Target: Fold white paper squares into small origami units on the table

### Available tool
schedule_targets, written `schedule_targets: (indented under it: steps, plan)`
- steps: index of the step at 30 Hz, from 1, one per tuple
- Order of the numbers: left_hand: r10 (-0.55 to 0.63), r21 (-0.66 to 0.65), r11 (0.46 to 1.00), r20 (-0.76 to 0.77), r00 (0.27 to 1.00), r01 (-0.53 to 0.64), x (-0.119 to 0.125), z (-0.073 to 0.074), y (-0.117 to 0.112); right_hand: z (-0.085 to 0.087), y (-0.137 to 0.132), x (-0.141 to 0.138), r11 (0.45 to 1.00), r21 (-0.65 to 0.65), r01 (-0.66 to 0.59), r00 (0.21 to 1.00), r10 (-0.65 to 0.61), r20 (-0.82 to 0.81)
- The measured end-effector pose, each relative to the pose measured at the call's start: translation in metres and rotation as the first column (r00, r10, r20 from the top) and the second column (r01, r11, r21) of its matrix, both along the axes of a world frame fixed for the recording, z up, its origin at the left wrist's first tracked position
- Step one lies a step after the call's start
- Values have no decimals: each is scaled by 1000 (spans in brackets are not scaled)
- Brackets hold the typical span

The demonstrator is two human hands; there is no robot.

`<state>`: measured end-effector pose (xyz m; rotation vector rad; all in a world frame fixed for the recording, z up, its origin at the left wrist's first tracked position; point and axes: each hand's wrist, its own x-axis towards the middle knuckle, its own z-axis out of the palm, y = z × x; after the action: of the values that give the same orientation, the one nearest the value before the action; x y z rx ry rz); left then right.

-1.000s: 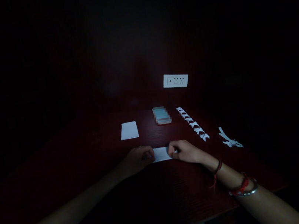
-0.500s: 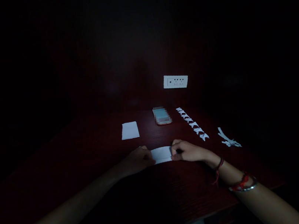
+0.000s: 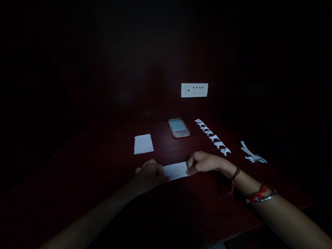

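the phone (image 3: 179, 127) lies on the dark red desk (image 3: 98, 172), its screen blurred into coarse blocks. nearer the person than the phone, the white paper strip (image 3: 175, 171) stretches crosswise between the two hands. the left hand (image 3: 151, 175), nearer the person and to the left of the phone, pinches the strip's left end with bent fingers; the right hand (image 3: 203, 162), nearer the person and to the right of the phone, grips the right end between thumb and curled fingers. whether the strip touches the desk, i cannot tell.

left of the phone and a little nearer the person, the white sheet (image 3: 143, 143) lies flat. just right of the phone, a row of notched paper pieces (image 3: 214, 138) slants toward the person and away to the right. farther right of the phone, and nearer the person, narrow scraps (image 3: 252, 155) lie crossed in a loose heap. above and behind the phone, to its right, the white socket (image 3: 194, 90) sits on the dark wall (image 3: 142, 74).
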<state>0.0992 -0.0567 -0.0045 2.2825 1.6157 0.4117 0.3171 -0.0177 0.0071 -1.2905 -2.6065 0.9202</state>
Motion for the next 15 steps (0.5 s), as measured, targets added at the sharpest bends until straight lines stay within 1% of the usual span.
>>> schedule_targets:
  steps: [3, 7, 11, 15]
  plan:
    - [35, 43, 998, 2, 999, -35, 2, -5, -3, 2, 2, 0, 1000, -30, 9, 1000, -9, 7]
    - [71, 72, 995, 0, 997, -71, 2, -9, -6, 4, 1, 0, 999, -15, 39, 999, -38, 33]
    - [120, 61, 991, -5, 993, -119, 2, -9, -6, 5, 0, 0, 996, 12, 89, 994, -90, 65]
    - [117, 57, 992, -7, 993, -116, 4, -8, -8, 4, 1, 1, 993, 14, 116, 989, -117, 88]
